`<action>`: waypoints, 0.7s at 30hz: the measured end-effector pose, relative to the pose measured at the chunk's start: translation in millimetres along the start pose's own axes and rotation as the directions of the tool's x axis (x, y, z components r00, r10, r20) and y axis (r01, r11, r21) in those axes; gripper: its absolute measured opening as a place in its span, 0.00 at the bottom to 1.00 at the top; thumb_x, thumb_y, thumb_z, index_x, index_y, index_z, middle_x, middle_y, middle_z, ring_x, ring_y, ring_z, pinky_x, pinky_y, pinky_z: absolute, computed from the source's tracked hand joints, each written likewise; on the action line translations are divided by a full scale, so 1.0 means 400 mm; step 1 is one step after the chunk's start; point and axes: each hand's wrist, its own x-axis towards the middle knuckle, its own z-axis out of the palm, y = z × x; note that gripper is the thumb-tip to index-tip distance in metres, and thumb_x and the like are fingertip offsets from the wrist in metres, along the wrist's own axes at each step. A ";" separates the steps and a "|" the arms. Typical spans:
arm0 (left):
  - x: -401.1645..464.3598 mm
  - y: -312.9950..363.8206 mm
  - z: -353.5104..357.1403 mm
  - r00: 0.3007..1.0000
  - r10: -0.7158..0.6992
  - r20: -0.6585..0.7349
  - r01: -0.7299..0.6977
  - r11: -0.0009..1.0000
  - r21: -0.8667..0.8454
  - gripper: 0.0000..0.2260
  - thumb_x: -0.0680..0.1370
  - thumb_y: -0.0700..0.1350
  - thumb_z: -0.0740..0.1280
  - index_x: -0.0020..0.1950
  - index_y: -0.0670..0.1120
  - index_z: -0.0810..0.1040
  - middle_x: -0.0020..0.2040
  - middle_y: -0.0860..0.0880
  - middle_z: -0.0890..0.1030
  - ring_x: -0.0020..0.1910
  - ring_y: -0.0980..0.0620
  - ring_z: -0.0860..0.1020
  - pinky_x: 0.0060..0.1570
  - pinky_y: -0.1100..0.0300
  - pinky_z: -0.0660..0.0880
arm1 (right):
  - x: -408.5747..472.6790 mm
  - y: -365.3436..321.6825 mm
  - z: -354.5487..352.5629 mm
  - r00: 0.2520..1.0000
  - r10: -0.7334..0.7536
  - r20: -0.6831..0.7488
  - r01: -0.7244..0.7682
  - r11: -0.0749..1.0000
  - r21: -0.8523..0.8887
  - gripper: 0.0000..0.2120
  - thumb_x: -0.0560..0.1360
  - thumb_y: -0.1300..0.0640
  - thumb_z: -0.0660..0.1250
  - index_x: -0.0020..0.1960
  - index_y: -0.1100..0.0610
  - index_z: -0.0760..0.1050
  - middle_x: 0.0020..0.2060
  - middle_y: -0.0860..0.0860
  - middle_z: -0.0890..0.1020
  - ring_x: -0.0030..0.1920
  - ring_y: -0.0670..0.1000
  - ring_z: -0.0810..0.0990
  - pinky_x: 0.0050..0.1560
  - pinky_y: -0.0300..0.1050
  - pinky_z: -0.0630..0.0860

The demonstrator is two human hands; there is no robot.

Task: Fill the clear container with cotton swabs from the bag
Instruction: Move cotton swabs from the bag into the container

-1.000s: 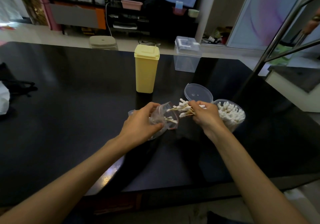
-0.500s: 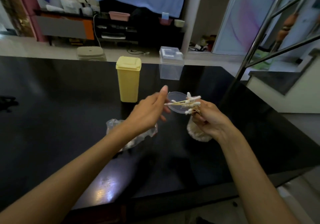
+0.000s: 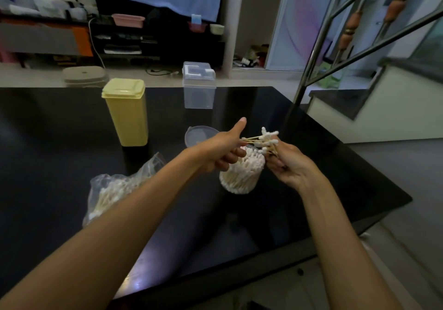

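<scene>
1. The container [image 3: 242, 175], a clear round tub, stands on the black table [image 3: 60, 166] and is packed with upright swabs, white tips up.
2. The right hand [image 3: 291, 166] is just right of the container and a little above its rim. Its fingers are curled round a loose bunch [image 3: 265, 140] of swabs, gripping the wooden stems; the white tips fan out to the left, over the container's mouth.
3. The left hand [image 3: 224, 148] is above the container's left rim. Its thumb sticks up straight, and the other fingers are bent under. Its fingertips meet the free ends of the bunch, but whether they pinch those ends cannot be told.
4. The bag [image 3: 112, 190], clear and crumpled, lies on the table left of the container, partly hidden by the left forearm. Swabs show inside it.
5. A round clear lid [image 3: 197, 137] lies flat behind the container, partly covered by the left hand.
6. A tall yellow box [image 3: 127, 113] with its lid shut stands left of and behind the container.
7. A clear box [image 3: 199, 85] with a white latch stands well behind the container, near the table's far edge.
</scene>
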 end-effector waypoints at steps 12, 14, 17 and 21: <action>0.056 0.006 0.079 0.976 0.072 -0.207 -0.097 0.989 -0.110 0.18 0.83 0.48 0.55 0.33 0.45 0.66 0.27 0.50 0.61 0.22 0.56 0.57 0.20 0.67 0.55 | -0.006 -0.011 -0.003 0.998 -0.022 -0.053 0.019 0.999 -0.048 0.11 0.79 0.57 0.60 0.41 0.60 0.76 0.21 0.49 0.72 0.15 0.42 0.64 0.18 0.31 0.62; 0.060 0.007 0.079 0.970 0.078 -0.232 -0.105 0.989 -0.107 0.17 0.83 0.47 0.56 0.34 0.45 0.66 0.28 0.49 0.61 0.24 0.56 0.57 0.20 0.67 0.55 | -0.011 -0.014 0.002 0.996 -0.057 -0.069 0.052 0.996 -0.068 0.11 0.79 0.58 0.60 0.42 0.60 0.76 0.24 0.50 0.73 0.16 0.42 0.65 0.18 0.31 0.63; 0.065 0.002 0.072 0.968 0.076 -0.240 -0.111 0.984 -0.140 0.17 0.82 0.47 0.56 0.35 0.44 0.68 0.28 0.49 0.61 0.24 0.56 0.58 0.19 0.67 0.57 | -0.016 -0.015 0.012 0.987 -0.125 -0.102 0.113 0.987 -0.111 0.09 0.78 0.60 0.61 0.44 0.64 0.76 0.20 0.47 0.75 0.17 0.41 0.70 0.20 0.30 0.66; 0.060 -0.007 0.054 0.976 0.076 -0.203 -0.107 0.984 -0.144 0.15 0.82 0.49 0.57 0.38 0.44 0.71 0.28 0.50 0.63 0.24 0.57 0.59 0.20 0.68 0.59 | -0.014 -0.013 0.014 0.973 -0.186 -0.137 0.155 0.966 -0.208 0.12 0.78 0.60 0.62 0.54 0.68 0.77 0.28 0.51 0.76 0.18 0.39 0.72 0.24 0.30 0.70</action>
